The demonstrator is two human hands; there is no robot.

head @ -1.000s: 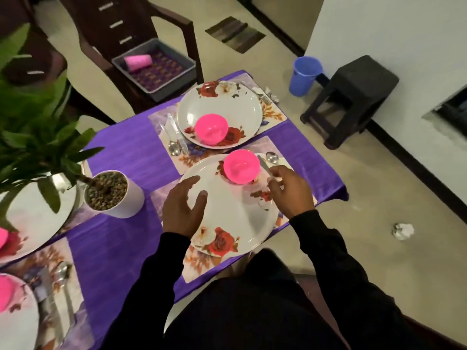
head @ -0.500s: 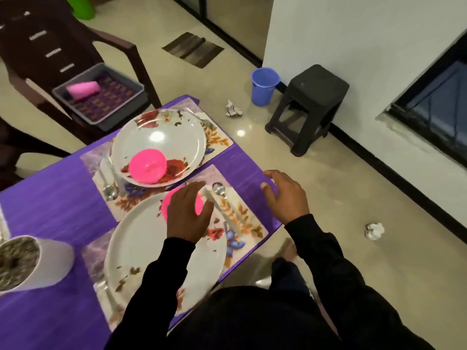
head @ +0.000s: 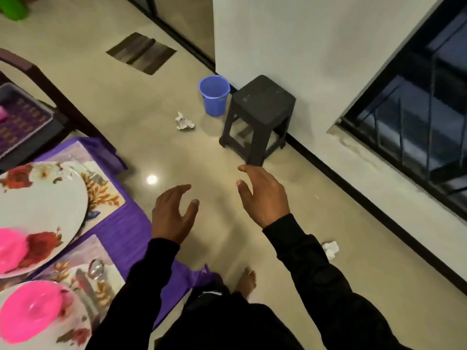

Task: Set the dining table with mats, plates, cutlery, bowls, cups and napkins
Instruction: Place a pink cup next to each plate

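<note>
The purple-clothed table (head: 126, 231) fills the left edge of the view. Two floral plates sit on floral mats: the far plate (head: 43, 205) and the near plate (head: 80, 332), each with an overturned pink bowl, the far bowl (head: 10, 248) and the near bowl (head: 30, 309). A spoon (head: 96, 270) lies on the near mat (head: 101, 251). My left hand (head: 171, 213) hovers over the table's right edge, fingers relaxed, empty. My right hand (head: 262, 195) is out over the floor, open, holding nothing.
A black stool (head: 260, 117) and a blue bucket (head: 214, 94) stand by the wall. Crumpled papers lie on the floor, one (head: 184, 121) by the bucket and one (head: 331, 249) near my right arm. A dark chair (head: 50, 97) holds a grey tray (head: 27, 127). My bare foot (head: 246, 281) shows below.
My view has swung right, away from the table. My left hand lifted off the near pink bowl and both hands moved out past the table edge toward the floor.
</note>
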